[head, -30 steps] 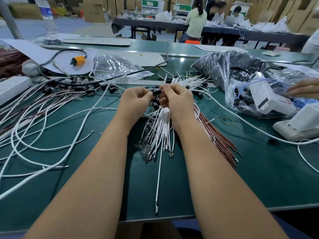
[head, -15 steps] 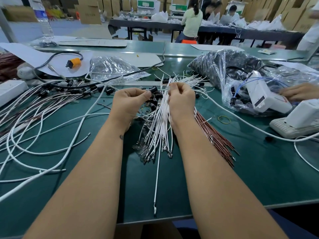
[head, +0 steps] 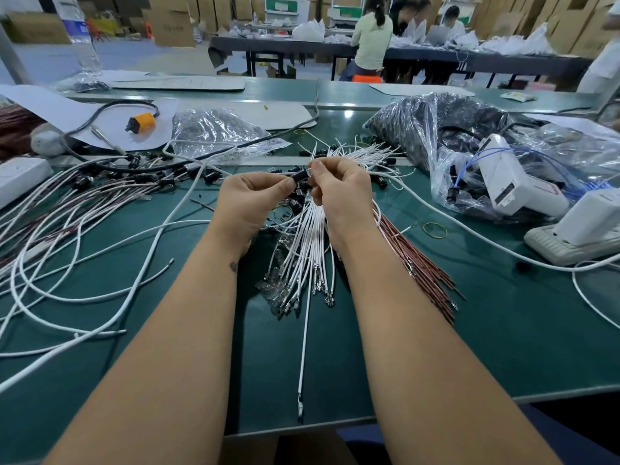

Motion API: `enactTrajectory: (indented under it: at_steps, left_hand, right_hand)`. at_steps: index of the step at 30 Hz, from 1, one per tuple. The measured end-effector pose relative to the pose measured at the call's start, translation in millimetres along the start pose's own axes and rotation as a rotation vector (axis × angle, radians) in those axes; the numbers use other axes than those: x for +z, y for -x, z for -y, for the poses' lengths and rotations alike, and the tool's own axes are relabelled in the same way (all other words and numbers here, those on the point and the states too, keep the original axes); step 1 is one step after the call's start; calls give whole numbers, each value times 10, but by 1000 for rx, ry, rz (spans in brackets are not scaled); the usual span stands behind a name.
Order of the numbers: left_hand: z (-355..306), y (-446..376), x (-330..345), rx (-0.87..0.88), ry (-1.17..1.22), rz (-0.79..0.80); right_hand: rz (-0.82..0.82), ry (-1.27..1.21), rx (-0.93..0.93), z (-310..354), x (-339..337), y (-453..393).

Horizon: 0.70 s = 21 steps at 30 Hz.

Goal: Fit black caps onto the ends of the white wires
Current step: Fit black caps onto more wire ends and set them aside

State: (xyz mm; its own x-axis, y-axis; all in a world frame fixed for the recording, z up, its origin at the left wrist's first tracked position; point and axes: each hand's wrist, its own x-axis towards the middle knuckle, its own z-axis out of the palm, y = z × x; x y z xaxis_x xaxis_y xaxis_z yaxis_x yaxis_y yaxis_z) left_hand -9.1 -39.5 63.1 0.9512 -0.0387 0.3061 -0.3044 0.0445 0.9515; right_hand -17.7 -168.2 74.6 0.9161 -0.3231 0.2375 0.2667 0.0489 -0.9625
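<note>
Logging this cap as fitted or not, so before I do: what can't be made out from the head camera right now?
- Wire end inside the black cap: hidden by the fingertips of the left hand and right hand; whether it is seated cannot be told.
- White wires bundle: its upper part is covered by the right hand.
- Contents of the dark plastic bag: too small and glare-blurred.
- Brown wires: partly under the right forearm.
</note>
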Motion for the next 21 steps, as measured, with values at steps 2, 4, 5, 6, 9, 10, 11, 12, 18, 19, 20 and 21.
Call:
enactTrajectory:
  at_steps: [2,4,5,6,9,10,11,12,18,19,20,21]
  left_hand:
    - [1,-10,-4,-2,10,-2]
    - [3,-17,-9,-5,4,1]
    - [5,-18,-9,-4,-5,5]
    - [7,-17,-7,-4,-15,8]
    - [11,-12,5,-9,-39,9]
    - [14,-11,4,-13,-40,8]
    - [16,-14,3,-17,-39,7]
    - [16,-17,-1,-21,-39,9]
    - [-5,-9,-8,-30,-30,50]
    - [-11,-3,-3,-28,-31,57]
    - [-18,0,-3,-26,-30,57]
    - [-25,4,4,-23,-25,54]
  right_hand:
    - [7,-5,-3,4,-10,0]
    - [23,18,-1,5,-24,-1]
    - [30,23,8,4,-29,-3]
    - [34,18,27,3,-31,-5]
    - [53,-39,106,-4,-24,-18]
    - [66,-57,124,-5,-18,-18]
    - [80,-71,134,-10,-11,-17]
    - [93,-77,137,-15,-7,-15]
    - [173,-69,103,-24,-13,1]
    - [179,-70,96,-21,-15,2]
    - [182,-72,91,-15,-16,2]
    - [184,-85,88,-9,-10,2]
